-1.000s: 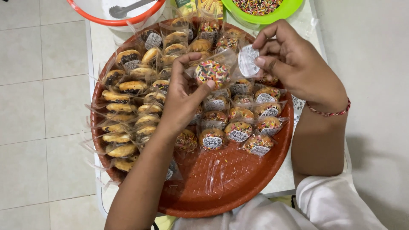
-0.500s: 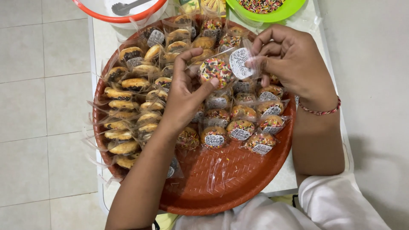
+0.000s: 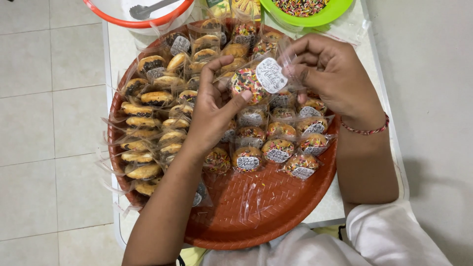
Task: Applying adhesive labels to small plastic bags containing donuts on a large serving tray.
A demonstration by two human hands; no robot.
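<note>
Nearest me, the round red woven-plastic tray (image 3: 276, 216) shows a bare patch of basket-weave texture; beyond it lie rows of cellophane-wrapped cookies (image 3: 276, 150), glossy and crinkled, some sprinkle-topped, some plain golden. Above them the left hand (image 3: 212, 116) pinches the sprinkle-covered wrapped cookie (image 3: 246, 83) between thumb and fingers, lifted just over the tray. The right hand (image 3: 330, 79) has its fingertips closed on the round white sticker label (image 3: 271, 75) at the wrapper's top. Labelling seems in hand; pressing the sticker flat needs a firm, steady hold. Farther off sit a green sprinkle bowl (image 3: 340, 12) and an orange-rimmed white bowl (image 3: 123, 19).
</note>
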